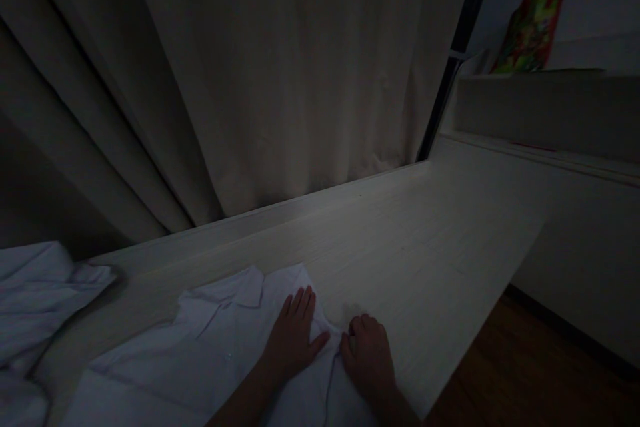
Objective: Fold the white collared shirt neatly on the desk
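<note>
A white collared shirt [200, 360] lies spread face up on the pale wooden surface, its collar toward the curtain and buttons down the front. My left hand [296, 333] rests flat on the shirt beside the collar, fingers stretched out together and thumb apart. At the shirt's right shoulder edge, my right hand [367, 350] has curled fingers pinching the cloth near the sleeve seam. The lower part of the shirt runs out of view at the bottom.
More crumpled white cloth [35, 300] lies at the left. A beige curtain [300, 80] hangs behind the pale wooden surface [415, 240]. At the right stands a white shelf unit [540, 107] with a colourful red-handled bag [533, 30] on top. Dark floor [505, 360] shows at lower right.
</note>
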Motion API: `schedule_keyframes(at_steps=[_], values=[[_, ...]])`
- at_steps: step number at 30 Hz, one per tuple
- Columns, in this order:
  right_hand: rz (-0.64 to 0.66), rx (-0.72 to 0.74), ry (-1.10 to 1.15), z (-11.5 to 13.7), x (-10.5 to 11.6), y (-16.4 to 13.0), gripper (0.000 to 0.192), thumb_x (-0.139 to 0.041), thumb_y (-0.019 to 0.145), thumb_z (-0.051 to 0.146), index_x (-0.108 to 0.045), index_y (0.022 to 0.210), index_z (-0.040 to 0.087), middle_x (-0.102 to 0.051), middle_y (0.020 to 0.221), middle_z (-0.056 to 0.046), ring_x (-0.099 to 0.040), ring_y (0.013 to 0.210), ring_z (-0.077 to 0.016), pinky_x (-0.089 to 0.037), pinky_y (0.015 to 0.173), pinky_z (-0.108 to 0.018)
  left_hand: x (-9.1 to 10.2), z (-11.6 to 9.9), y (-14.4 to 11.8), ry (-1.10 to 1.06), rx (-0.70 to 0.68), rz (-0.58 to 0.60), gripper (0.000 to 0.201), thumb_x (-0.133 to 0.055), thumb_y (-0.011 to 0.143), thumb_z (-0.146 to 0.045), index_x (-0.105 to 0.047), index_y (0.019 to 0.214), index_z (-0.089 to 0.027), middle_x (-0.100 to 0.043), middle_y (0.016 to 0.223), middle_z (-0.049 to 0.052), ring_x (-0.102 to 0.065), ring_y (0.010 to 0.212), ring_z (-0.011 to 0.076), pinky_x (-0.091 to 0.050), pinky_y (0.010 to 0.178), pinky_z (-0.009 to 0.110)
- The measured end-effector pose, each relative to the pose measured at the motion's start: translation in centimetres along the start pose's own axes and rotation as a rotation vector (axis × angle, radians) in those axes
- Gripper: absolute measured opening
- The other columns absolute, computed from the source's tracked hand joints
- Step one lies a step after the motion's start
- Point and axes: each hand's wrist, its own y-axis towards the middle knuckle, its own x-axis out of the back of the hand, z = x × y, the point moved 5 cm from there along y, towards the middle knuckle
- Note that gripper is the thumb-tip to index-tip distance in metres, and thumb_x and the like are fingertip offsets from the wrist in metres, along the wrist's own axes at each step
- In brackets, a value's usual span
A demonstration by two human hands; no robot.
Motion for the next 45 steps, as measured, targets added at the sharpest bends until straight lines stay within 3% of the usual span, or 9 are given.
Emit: schedule_keyframes(at_steps=[4, 8, 14, 18, 25, 28, 33, 39, 45], values=[[0.067, -0.021, 0.026, 0.2, 0.3, 0.0, 0.003, -0.051, 0.075, 0.019, -0.05, 0.078, 0.019, -0.052, 0.079, -0.004, -0.046, 0.081, -0.0201, -0.033, 0.078, -0.034, 0.9, -0.7, 0.0, 0.032, -0.034, -0.063, 0.076, -0.035, 0.083, -0.061, -0.025, 0.142, -0.015, -0.032, 0.15, 0.016, -0.025, 0.14, 0.0311, -0.028, 0.114, 0.048], [0.065, -0.019, 0.038, 0.2, 0.4, -0.1, 0.01, -0.05, 0.072, 0.017, -0.051, 0.083, 0.019, -0.053, 0.083, -0.005, -0.046, 0.083, -0.0207, -0.033, 0.079, -0.035, 1.9, -1.7, -0.4, 0.095, -0.071, -0.099, 0.044, -0.032, 0.09, -0.038, -0.046, 0.129, -0.024, -0.05, 0.138, 0.012, -0.044, 0.129, 0.028, -0.04, 0.105, 0.047], [0.039, -0.02, 0.042, 0.0, 0.0, -0.2, 0.009, -0.051, 0.073, 0.02, -0.051, 0.082, 0.019, -0.053, 0.083, -0.004, -0.045, 0.084, -0.0208, -0.032, 0.081, -0.035, 2.0, -2.3, -0.8, 0.15, -0.057, -0.223, 0.029, -0.044, 0.084, -0.029, -0.058, 0.106, -0.016, -0.063, 0.116, 0.013, -0.057, 0.11, 0.0251, -0.049, 0.096, 0.04], [0.048, -0.013, 0.024, 0.0, -0.3, -0.3, 0.009, -0.052, 0.073, 0.02, -0.051, 0.082, 0.019, -0.054, 0.083, -0.004, -0.045, 0.084, -0.0209, -0.031, 0.081, -0.036, 1.8, -2.3, -0.9, 0.156, -0.034, -0.272, 0.029, -0.046, 0.082, -0.029, -0.058, 0.105, -0.016, -0.063, 0.114, 0.013, -0.057, 0.109, 0.0248, -0.049, 0.095, 0.04], [0.073, -0.017, -0.003, 0.0, -0.3, -0.2, 0.006, -0.049, 0.074, 0.018, -0.052, 0.079, 0.02, -0.055, 0.083, -0.004, -0.046, 0.084, -0.0208, -0.03, 0.081, -0.036, 3.2, -1.8, -1.4, 0.125, 0.143, -0.18, 0.045, -0.036, 0.088, -0.038, -0.048, 0.125, -0.015, -0.052, 0.134, 0.017, -0.043, 0.128, 0.0312, -0.036, 0.106, 0.05], [0.082, -0.012, -0.015, 0.1, -0.2, -0.2, 0.006, -0.049, 0.074, 0.018, -0.052, 0.079, 0.02, -0.055, 0.082, -0.005, -0.046, 0.083, -0.021, -0.03, 0.08, -0.036, 4.7, -0.6, -3.7, 0.051, 0.368, -0.112, 0.049, -0.03, 0.09, -0.043, -0.047, 0.125, -0.014, -0.058, 0.125, 0.016, -0.052, 0.117, 0.0275, -0.042, 0.097, 0.042], [0.065, -0.005, -0.033, 0.1, -0.1, -0.2, 0.005, -0.048, 0.075, 0.018, -0.051, 0.078, 0.02, -0.055, 0.081, -0.005, -0.047, 0.083, -0.0209, -0.03, 0.079, -0.035, 5.0, 1.2, -7.9, -0.012, 0.632, 0.132, 0.045, -0.027, 0.088, -0.048, -0.055, 0.099, -0.014, -0.063, 0.1, 0.015, -0.06, 0.092, 0.0274, -0.044, 0.076, 0.038], [0.041, -0.004, 0.009, 0.1, -0.1, -0.3, 0.007, -0.044, 0.08, 0.018, -0.051, 0.08, 0.019, -0.055, 0.08, -0.004, -0.047, 0.081, -0.0195, -0.03, 0.078, -0.033, 5.0, 2.4, -8.0, -0.218, 0.703, 0.213, 0.026, -0.031, 0.086, -0.036, -0.051, 0.086, -0.02, -0.065, 0.092, 0.007, -0.062, 0.083, 0.0179, -0.041, 0.07, 0.03], [0.043, -0.045, 0.096, -0.3, 0.0, -0.2, 0.007, -0.043, 0.082, 0.019, -0.049, 0.08, 0.019, -0.054, 0.077, -0.002, -0.048, 0.078, -0.018, -0.031, 0.077, -0.032, 4.9, 2.5, -8.0, -0.254, 0.698, 0.234, 0.026, -0.04, 0.081, -0.039, -0.052, 0.09, -0.018, -0.066, 0.097, 0.01, -0.061, 0.09, 0.0217, -0.042, 0.074, 0.032]])
